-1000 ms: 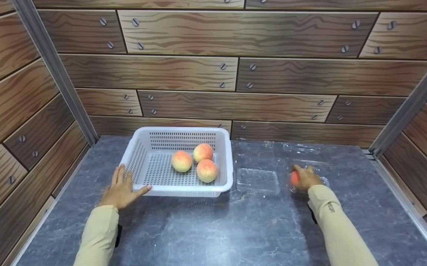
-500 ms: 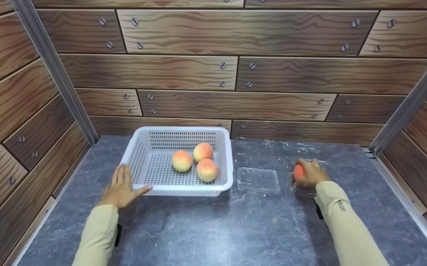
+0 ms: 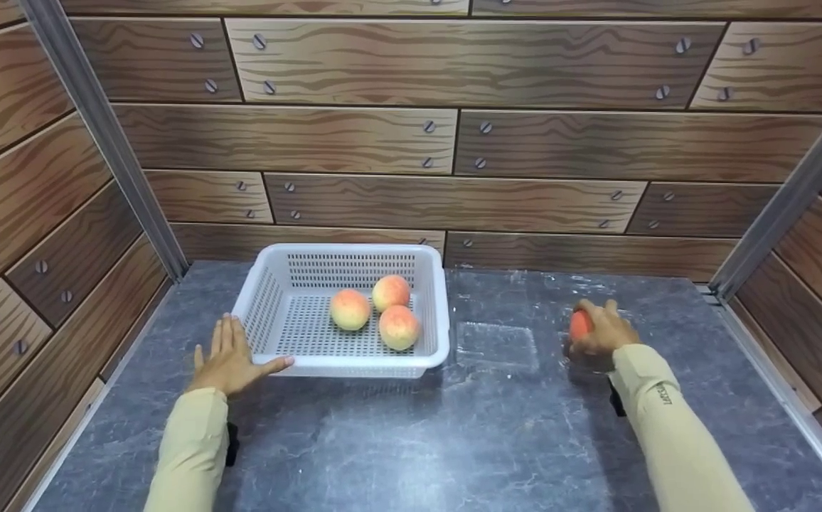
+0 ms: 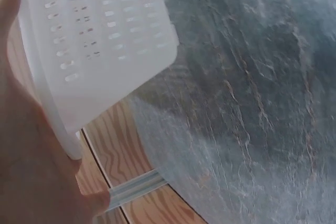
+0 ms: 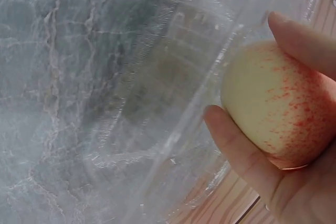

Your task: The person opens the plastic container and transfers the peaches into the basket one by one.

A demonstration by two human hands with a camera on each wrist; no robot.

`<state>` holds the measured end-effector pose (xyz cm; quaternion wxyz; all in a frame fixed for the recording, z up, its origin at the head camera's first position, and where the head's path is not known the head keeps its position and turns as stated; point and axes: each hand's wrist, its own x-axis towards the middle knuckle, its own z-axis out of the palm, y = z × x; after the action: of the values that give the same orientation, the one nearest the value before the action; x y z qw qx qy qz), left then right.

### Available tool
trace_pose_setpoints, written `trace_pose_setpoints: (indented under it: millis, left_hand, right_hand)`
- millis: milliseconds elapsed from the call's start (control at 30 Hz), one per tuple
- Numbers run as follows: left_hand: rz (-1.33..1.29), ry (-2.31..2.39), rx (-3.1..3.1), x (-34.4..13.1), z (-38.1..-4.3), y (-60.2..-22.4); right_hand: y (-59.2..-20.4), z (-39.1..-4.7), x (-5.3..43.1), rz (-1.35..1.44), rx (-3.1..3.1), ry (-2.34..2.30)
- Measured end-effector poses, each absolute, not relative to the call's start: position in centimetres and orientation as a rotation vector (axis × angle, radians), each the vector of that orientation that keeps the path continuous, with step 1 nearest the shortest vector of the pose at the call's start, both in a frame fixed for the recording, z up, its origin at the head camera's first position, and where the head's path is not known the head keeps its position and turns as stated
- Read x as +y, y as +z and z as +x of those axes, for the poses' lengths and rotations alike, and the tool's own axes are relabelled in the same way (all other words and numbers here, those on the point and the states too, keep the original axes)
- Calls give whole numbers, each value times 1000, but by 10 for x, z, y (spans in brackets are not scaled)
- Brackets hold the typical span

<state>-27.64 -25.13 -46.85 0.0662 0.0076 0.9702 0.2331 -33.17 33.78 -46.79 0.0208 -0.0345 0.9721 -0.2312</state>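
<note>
A white perforated plastic basket (image 3: pixel 354 362) holds three red-and-yellow peaches (image 3: pixel 349 310) toward its right side. My left hand (image 3: pixel 230 366) rests with straight fingers at the basket's front left corner, its thumb along the front rim. Close by that hand in the left wrist view is the basket's slotted side (image 4: pixel 113 35). On the right of the table, my right hand (image 3: pixel 606 331) holds another peach (image 3: pixel 581 325) between thumb and fingers. In the right wrist view this peach (image 5: pixel 268 103) overlaps a clear plastic clamshell box (image 5: pixel 157 77), with the thumb and a finger on either side of it.
The clear clamshell box (image 3: pixel 496 345) lies on the dark marbled table (image 3: pixel 397 441), to the right of the basket. Wood-patterned walls (image 3: pixel 411 142) with metal corner posts (image 3: pixel 109 135) enclose the back and both sides.
My right hand has moved slightly right and back with the peach, showing more of the fruit. My left hand stays at the basket corner, with one finger now spread outward.
</note>
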Motion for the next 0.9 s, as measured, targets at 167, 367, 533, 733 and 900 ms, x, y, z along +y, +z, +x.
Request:
trace_pose_setpoints:
  millis: [167,367,533,733,900]
  left_hand:
    - [28,696,2913,-248,-278,-465]
    - [16,692,2901,-249,-277,-463]
    - [5,685,2901,-250,-275,-464]
    - [-1,697,2897,-250,-276,-467]
    - [3,688,2913,-250,-275,-468]
  right_hand:
    - [-460,-334,339,-83,2989,-804]
    - [-448,-338,335,-98,2990,-831]
    - [-444,-340,328,-122,3002,-813]
    - [-447,-341,323,-189,3019,-810]
    - [-447,-342,317,-184,3038,-813]
